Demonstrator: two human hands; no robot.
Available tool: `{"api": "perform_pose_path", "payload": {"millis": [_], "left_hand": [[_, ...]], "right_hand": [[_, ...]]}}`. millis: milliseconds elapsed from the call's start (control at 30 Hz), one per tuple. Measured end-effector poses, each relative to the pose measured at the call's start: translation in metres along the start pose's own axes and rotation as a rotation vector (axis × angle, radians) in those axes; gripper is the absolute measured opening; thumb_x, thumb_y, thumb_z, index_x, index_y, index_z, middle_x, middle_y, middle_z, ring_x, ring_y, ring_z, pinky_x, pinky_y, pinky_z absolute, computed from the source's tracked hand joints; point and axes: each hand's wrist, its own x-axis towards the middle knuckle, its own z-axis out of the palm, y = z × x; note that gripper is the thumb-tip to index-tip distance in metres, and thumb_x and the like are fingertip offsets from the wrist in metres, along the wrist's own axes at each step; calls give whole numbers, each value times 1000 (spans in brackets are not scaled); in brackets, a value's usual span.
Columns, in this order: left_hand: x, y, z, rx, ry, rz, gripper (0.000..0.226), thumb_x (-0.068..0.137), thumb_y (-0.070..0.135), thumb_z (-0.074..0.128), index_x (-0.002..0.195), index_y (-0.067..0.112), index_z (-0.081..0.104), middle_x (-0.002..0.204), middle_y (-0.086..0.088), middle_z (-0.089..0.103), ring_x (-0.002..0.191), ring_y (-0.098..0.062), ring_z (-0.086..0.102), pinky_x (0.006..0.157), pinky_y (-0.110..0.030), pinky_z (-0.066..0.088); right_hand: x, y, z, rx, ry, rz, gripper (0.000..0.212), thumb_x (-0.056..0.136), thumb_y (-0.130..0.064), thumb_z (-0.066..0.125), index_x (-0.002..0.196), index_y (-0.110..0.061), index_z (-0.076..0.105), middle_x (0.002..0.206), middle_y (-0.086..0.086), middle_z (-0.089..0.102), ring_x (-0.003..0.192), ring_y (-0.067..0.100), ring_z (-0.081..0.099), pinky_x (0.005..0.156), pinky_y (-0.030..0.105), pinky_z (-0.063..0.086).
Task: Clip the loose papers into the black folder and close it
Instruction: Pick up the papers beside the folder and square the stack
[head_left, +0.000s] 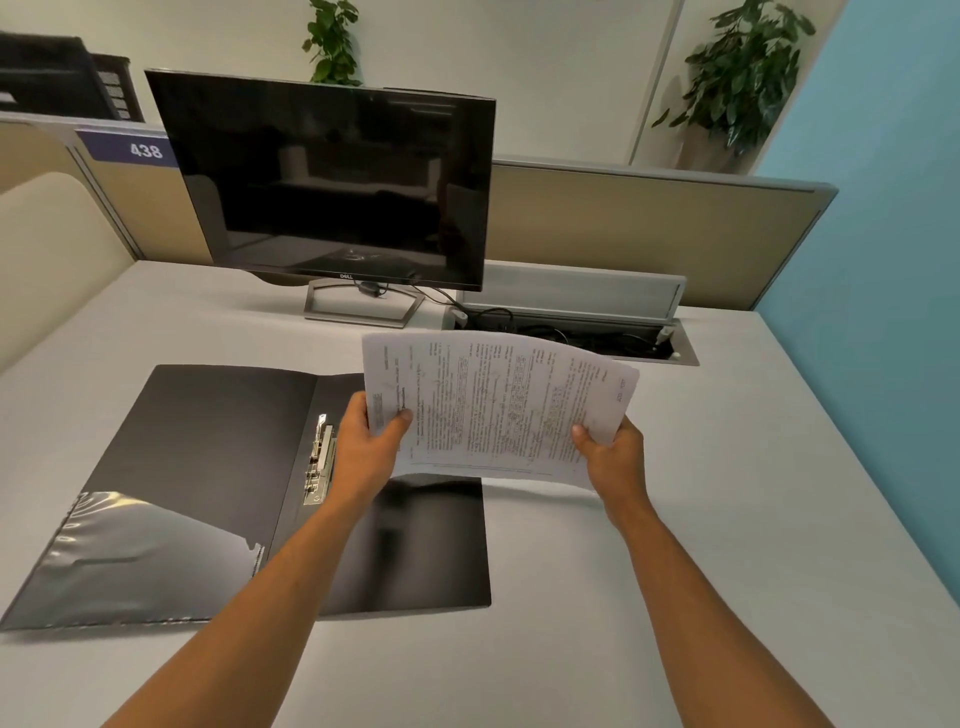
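Observation:
The black folder (208, 467) lies open and flat on the grey desk, its metal clip (319, 460) standing along the spine. A clear plastic pocket (130, 551) covers the lower part of its left flap. I hold a stack of printed papers (493, 405) in the air above the folder's right flap and the desk beyond it. My left hand (369, 447) grips the stack's left edge, thumb on top. My right hand (610, 457) grips the lower right corner. The stack bows slightly upward in the middle.
A dark monitor (332, 182) on a stand is behind the folder. To its right an open cable tray (582, 332) with wires is sunk in the desk (727, 519). Beige partitions (649, 228) line the back, a blue wall (883, 260) the right side.

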Motion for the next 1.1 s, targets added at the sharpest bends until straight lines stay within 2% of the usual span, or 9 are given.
{"api": "perform_pose_path", "payload": {"millis": [200, 367, 533, 600, 667, 767, 867, 1000, 1100], "left_hand": [[7, 5, -25, -3, 10, -8, 25, 86, 21, 70, 103, 8, 58, 106, -2, 69, 94, -21, 68, 82, -39, 58], [11, 2, -47, -70, 36, -45, 26, 85, 22, 71, 96, 3, 58, 99, -4, 72, 84, -24, 71, 71, -33, 58], [6, -7, -59, -463, 24, -174, 10, 88, 18, 64, 95, 12, 59, 103, -8, 71, 95, -31, 65, 63, -30, 54], [1, -10, -56, -649, -1, -188, 31, 86, 17, 63, 116, 8, 59, 117, -11, 67, 106, -30, 64, 74, -34, 60], [-4, -9, -52, -766, -8, -191, 48, 85, 14, 62, 131, 11, 53, 126, -11, 64, 113, -26, 62, 91, -41, 55], [-9, -9, -44, -766, -7, -189, 46, 83, 9, 63, 128, 16, 55, 129, -9, 63, 119, -28, 59, 102, -49, 46], [-17, -5, -35, -732, 11, -182, 49, 84, 5, 63, 130, 19, 54, 122, -4, 67, 112, -25, 64, 92, -46, 51], [-19, -2, -32, -782, 172, -235, 45, 86, 0, 63, 127, 18, 54, 113, 0, 70, 99, -20, 70, 76, -37, 57], [-14, -6, -43, -733, 226, -255, 45, 85, 1, 66, 126, 15, 54, 110, 1, 71, 95, -18, 71, 73, -35, 59]], "right_hand": [[-2, -13, 9, 49, 16, -1, 29, 90, -3, 61, 110, -23, 59, 102, -9, 65, 93, 12, 63, 73, 27, 55], [-7, -12, 21, 105, 28, 48, 31, 88, -6, 64, 111, -26, 58, 108, -4, 65, 98, 16, 63, 75, 32, 56], [-20, -11, 43, 250, 23, 159, 34, 88, -2, 63, 110, -28, 60, 114, 0, 66, 104, 19, 62, 83, 39, 55], [-27, -9, 55, 305, 11, 200, 38, 88, -1, 61, 118, -23, 60, 114, 0, 67, 104, 19, 62, 77, 35, 53], [-34, -7, 67, 377, 4, 249, 40, 88, 1, 60, 121, -21, 60, 113, 0, 69, 103, 20, 63, 75, 34, 53], [-44, -5, 85, 502, 4, 339, 41, 87, 4, 58, 122, -18, 61, 109, 1, 71, 101, 24, 65, 72, 37, 54], [-57, -1, 104, 570, -3, 397, 41, 88, 6, 57, 123, -16, 61, 111, 5, 71, 102, 26, 65, 73, 39, 55], [-74, 5, 126, 626, -16, 449, 39, 89, 4, 56, 120, -19, 62, 112, 6, 71, 103, 29, 65, 77, 44, 56], [-84, 9, 136, 651, -36, 458, 41, 89, 4, 56, 124, -18, 60, 114, 8, 71, 104, 29, 65, 80, 47, 56]]}}
